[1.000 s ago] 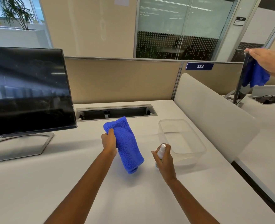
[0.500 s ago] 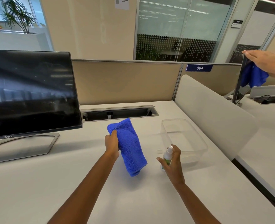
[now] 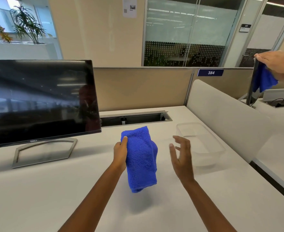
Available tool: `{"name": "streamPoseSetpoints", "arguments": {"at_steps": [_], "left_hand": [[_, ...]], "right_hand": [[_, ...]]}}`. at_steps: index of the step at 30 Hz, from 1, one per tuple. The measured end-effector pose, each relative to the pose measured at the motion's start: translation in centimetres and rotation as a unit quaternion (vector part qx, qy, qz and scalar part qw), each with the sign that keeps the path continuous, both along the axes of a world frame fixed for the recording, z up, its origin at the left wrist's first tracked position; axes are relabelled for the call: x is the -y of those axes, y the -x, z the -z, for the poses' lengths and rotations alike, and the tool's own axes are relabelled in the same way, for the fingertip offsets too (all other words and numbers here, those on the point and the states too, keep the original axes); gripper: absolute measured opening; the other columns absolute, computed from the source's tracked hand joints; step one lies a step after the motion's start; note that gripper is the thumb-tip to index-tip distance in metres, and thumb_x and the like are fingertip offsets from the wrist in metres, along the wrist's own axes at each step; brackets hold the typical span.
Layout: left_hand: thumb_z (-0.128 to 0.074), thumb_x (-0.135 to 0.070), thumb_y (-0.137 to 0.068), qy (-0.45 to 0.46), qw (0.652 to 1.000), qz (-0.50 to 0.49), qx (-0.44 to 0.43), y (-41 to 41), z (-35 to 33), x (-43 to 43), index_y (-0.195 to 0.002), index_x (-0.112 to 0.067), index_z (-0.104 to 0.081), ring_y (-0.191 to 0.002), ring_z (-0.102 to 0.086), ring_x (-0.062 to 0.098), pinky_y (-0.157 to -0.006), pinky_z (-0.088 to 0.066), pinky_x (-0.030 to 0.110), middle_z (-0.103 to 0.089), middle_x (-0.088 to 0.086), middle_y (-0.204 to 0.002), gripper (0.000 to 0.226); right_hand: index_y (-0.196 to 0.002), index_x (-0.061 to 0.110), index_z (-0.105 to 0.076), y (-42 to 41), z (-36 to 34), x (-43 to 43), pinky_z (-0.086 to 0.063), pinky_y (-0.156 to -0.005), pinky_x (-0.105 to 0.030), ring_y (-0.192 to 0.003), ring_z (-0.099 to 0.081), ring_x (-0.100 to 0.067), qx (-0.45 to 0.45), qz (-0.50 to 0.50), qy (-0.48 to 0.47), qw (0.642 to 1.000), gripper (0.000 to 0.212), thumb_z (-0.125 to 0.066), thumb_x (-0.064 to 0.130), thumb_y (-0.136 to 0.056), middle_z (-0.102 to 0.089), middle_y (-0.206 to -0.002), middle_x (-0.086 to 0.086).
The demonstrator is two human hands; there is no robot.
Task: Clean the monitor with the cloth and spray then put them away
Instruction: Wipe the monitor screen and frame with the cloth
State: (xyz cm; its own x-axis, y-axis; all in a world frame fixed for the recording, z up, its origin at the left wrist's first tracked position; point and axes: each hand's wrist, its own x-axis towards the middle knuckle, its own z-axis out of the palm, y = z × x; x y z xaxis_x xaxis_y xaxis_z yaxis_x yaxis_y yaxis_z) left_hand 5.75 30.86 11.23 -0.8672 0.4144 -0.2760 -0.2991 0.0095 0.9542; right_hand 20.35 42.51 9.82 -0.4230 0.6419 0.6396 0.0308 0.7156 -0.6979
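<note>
Your left hand [image 3: 120,153] grips a folded blue cloth [image 3: 141,158] by its left edge above the white desk [image 3: 54,190]; the cloth's long axis runs away from you, near end hanging lowest. Your right hand [image 3: 181,158] is open, fingers spread, beside a clear container [image 3: 204,143]; the monitor [image 3: 37,101] stands at left.

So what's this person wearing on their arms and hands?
Nothing visible: the left hand and right hand have no gloves or rings showing. Both arms are uncovered down to the frame's lower edge, with no sleeves, watch or bracelet.
</note>
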Motion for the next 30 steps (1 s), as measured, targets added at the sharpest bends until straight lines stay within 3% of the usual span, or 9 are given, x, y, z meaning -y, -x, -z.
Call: {"name": "streamPoseSetpoints", "arguments": {"at_steps": [2,5,7,9,14,18,23,28,30], "left_hand": [[-0.037,-0.041,-0.095,-0.006,1.000,0.012,-0.006,0.0,-0.2,0.9,-0.106,-0.013,-0.048,-0.101,-0.050,0.022,-0.083,-0.041,0.034,-0.053,0.007,-0.108,0.031],[-0.037,-0.042,-0.095,-0.026,0.999,0.028,-0.014,0.1,-0.4,2.1,-0.094,-0.017,-0.053,-0.096,-0.055,0.020,-0.081,-0.044,0.033,-0.057,0.003,-0.101,0.030],[-0.036,-0.043,-0.095,-0.037,0.999,0.030,-0.019,0.0,-0.5,2.7,-0.084,-0.023,-0.053,-0.087,-0.056,0.016,-0.073,-0.046,0.028,-0.058,-0.001,-0.092,0.028],[-0.036,-0.044,-0.095,-0.031,0.999,0.024,-0.032,-0.1,-0.5,3.2,-0.082,-0.026,-0.051,-0.082,-0.056,0.012,-0.067,-0.044,0.026,-0.057,-0.004,-0.088,0.027],[-0.037,-0.046,-0.093,-0.002,0.998,-0.008,-0.065,0.5,-0.2,4.2,-0.090,-0.021,-0.052,-0.083,-0.054,0.012,-0.069,-0.042,0.027,-0.056,-0.003,-0.091,0.030],[-0.037,-0.045,-0.094,0.014,0.997,-0.014,-0.075,0.7,-0.2,5.0,-0.106,-0.012,-0.052,-0.091,-0.055,0.017,-0.076,-0.042,0.031,-0.057,0.002,-0.101,0.039],[-0.032,-0.038,-0.097,0.016,0.995,-0.051,-0.086,1.2,-0.5,6.4,-0.102,-0.019,-0.046,-0.088,-0.050,0.013,-0.078,-0.039,0.031,-0.051,-0.006,-0.091,0.025],[-0.035,-0.028,-0.098,0.059,0.979,-0.132,-0.146,1.9,-0.7,8.6,-0.114,-0.011,-0.046,-0.097,-0.050,0.019,-0.087,-0.043,0.035,-0.052,0.004,-0.107,0.026],[-0.040,-0.026,-0.096,0.064,0.968,-0.154,-0.185,2.2,-0.9,9.9,-0.109,-0.013,-0.047,-0.092,-0.051,0.015,-0.080,-0.044,0.026,-0.054,0.003,-0.105,0.020]], "right_hand": [[-0.128,0.009,-0.047,1.8,-0.5,1.6,-0.042,-0.093,-0.025,-0.117,-0.050,-0.022,0.078,-0.045,0.097,0.991,0.038,-0.055,0.021,-0.093,-0.050,-0.125,-0.005],[-0.142,0.017,-0.028,4.0,-1.5,3.4,-0.032,-0.108,-0.036,-0.133,-0.039,-0.024,0.191,-0.122,0.312,0.923,0.061,-0.044,0.048,-0.092,-0.038,-0.146,-0.004],[-0.131,0.017,-0.042,4.9,-1.9,4.2,-0.034,-0.108,-0.041,-0.124,-0.048,-0.026,0.202,-0.180,0.408,0.872,0.064,-0.038,0.061,-0.085,-0.048,-0.138,-0.006],[-0.113,0.018,-0.054,5.5,-2.2,4.8,-0.041,-0.105,-0.042,-0.113,-0.057,-0.025,0.184,-0.231,0.469,0.832,0.054,-0.035,0.061,-0.087,-0.059,-0.124,-0.009],[-0.113,0.019,-0.058,6.5,-2.1,4.7,-0.044,-0.102,-0.041,-0.110,-0.060,-0.025,0.160,-0.309,0.501,0.792,0.035,-0.052,0.044,-0.089,-0.064,-0.117,-0.006],[-0.113,0.012,-0.060,7.4,-2.2,4.6,-0.047,-0.094,-0.039,-0.106,-0.061,-0.027,0.156,-0.309,0.470,0.812,0.027,-0.056,0.025,-0.090,-0.064,-0.116,-0.011],[-0.110,0.018,-0.057,8.8,-2.2,5.5,-0.046,-0.092,-0.038,-0.104,-0.059,-0.026,0.160,-0.302,0.441,0.830,0.019,-0.055,0.023,-0.091,-0.063,-0.112,-0.008],[-0.109,0.025,-0.054,10.3,-2.1,7.1,-0.045,-0.094,-0.038,-0.105,-0.056,-0.022,0.143,-0.300,0.414,0.847,0.020,-0.057,0.019,-0.090,-0.060,-0.110,-0.002],[-0.116,0.022,-0.052,10.9,-2.1,8.1,-0.045,-0.096,-0.040,-0.108,-0.055,-0.023,0.143,-0.295,0.401,0.855,0.027,-0.058,0.020,-0.090,-0.059,-0.114,-0.003]]}}
